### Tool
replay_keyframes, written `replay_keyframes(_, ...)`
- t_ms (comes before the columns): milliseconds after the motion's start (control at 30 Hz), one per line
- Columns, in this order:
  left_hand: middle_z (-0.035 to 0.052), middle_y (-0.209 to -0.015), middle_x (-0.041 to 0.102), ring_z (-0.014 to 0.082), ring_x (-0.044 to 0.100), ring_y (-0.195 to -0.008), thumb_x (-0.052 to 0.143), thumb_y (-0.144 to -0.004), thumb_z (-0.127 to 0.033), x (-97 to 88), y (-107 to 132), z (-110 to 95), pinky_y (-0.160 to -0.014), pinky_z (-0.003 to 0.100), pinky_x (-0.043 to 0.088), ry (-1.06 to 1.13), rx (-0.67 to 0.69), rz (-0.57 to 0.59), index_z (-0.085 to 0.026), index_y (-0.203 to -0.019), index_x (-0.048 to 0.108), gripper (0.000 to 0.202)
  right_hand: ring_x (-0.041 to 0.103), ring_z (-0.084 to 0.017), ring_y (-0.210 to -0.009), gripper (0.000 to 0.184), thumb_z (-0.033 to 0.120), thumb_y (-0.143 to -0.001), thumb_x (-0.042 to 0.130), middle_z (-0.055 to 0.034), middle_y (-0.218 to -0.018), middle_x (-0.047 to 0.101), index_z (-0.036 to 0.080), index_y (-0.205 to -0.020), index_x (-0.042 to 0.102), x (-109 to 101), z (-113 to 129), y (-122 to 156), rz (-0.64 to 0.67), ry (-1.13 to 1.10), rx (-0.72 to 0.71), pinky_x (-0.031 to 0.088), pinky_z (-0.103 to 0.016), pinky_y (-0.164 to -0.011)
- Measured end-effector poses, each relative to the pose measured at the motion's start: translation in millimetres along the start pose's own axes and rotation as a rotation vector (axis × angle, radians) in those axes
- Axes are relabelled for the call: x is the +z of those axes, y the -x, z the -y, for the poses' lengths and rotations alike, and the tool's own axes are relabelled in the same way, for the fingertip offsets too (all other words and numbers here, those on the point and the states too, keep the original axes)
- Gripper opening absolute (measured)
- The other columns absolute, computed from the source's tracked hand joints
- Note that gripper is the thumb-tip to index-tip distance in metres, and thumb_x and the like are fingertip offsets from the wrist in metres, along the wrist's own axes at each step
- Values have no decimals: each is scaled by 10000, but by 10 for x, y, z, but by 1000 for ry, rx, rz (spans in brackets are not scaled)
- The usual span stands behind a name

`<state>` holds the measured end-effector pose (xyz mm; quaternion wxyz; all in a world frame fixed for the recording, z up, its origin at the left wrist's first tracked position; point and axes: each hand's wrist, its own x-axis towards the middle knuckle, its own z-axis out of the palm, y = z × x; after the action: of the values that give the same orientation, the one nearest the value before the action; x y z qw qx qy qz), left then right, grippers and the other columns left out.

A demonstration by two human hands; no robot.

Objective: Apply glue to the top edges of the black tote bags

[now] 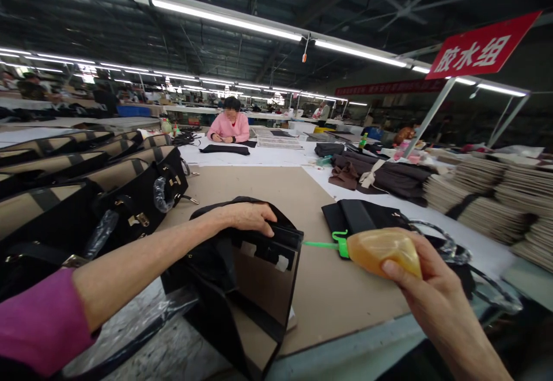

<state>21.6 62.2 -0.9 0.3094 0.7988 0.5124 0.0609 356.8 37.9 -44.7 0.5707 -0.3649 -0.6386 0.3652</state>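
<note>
My left hand [250,216] rests with fingers curled over the top rim of an open black handbag [242,277] standing on the brown board [311,197], holding its mouth open. Its tan lining shows inside. My right hand [425,280] grips a soft yellow glue bottle [382,250] with a green cap and a long green nozzle [319,244]. The nozzle tip points left and reaches the bag's right rim.
A row of finished black and tan handbags [86,185] lines the left side. Black bag parts [363,217] lie to the right, with dark fabric piles [389,176] and stacked tan pieces [488,194] beyond. A person in pink [228,125] sits at the far end. A red sign [479,50] hangs above.
</note>
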Motion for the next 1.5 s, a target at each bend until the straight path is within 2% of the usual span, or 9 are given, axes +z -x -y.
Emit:
replay_keyframes(233, -43, -651, 568, 123, 491, -636, 566, -704, -303, 2, -52, 15, -580, 196, 364, 26, 7, 48, -190, -780, 663, 167, 582, -239, -895, 483, 339, -703, 788, -48, -1039, 598, 242, -1125, 574, 42, -63, 9, -14, 78, -35, 510, -257, -761)
replay_keyframes(467, -43, -713, 628, 135, 539, -706, 565, -686, -251, 33, -98, 21, -658, 195, 399, 181, 30, 80, -184, -773, 675, 156, 573, -219, -882, 447, 350, -719, 773, -37, -1057, 586, 258, -1111, 578, 33, -24, -8, -28, 169, -117, 502, -237, -738)
replay_keyframes(600, -40, -724, 632, 138, 542, -718, 565, -688, -256, 49, -113, 19, -666, 193, 401, 146, 17, 69, -190, -801, 684, 177, 576, -214, -886, 434, 366, -725, 764, -30, -1059, 586, 265, -1105, 580, 36, -25, 27, -17, 206, -143, 495, -231, -754)
replay_keyframes(767, -30, -711, 611, 134, 521, -678, 556, -703, -283, 50, -111, 24, -619, 196, 384, 44, 24, 43, -174, -790, 676, 184, 598, -239, -857, 480, 385, -710, 768, -45, -1026, 606, 253, -1123, 562, -12, -102, 125, 46, 256, -104, 519, -272, -737)
replay_keyframes(967, -16, -842, 648, 145, 548, -776, 545, -733, -279, 58, -93, 7, -684, 187, 394, 52, 38, 37, -175, -869, 674, 214, 592, -239, -871, 481, 375, -719, 765, -58, -1034, 600, 232, -1128, 556, -52, -203, 213, 36, 190, -46, 518, -264, -733)
replay_keyframes(1167, -36, -793, 624, 132, 533, -744, 552, -734, -278, 85, -90, -13, -659, 176, 381, 46, 26, 34, -187, -845, 671, 186, 581, -220, -873, 467, 349, -719, 771, -41, -1025, 594, 243, -1123, 563, 22, -213, 226, -11, 105, -25, 507, -242, -732)
replay_keyframes(1300, -40, -766, 619, 128, 530, -742, 557, -727, -270, 97, -85, -41, -663, 172, 374, 51, 3, 12, -188, -810, 666, 160, 584, -234, -861, 474, 354, -709, 774, -37, -1005, 599, 253, -1119, 558, 51, -239, 252, -46, 68, -17, 515, -283, -727)
replay_keyframes(1500, -34, -693, 591, 132, 519, -693, 545, -730, -285, 125, -130, -47, -621, 188, 364, -7, 11, 6, -169, -781, 653, 167, 580, -256, -901, 478, 376, -714, 764, -55, -1030, 592, 229, -1120, 558, 10, -304, 359, 13, 161, 6, 504, -311, -770)
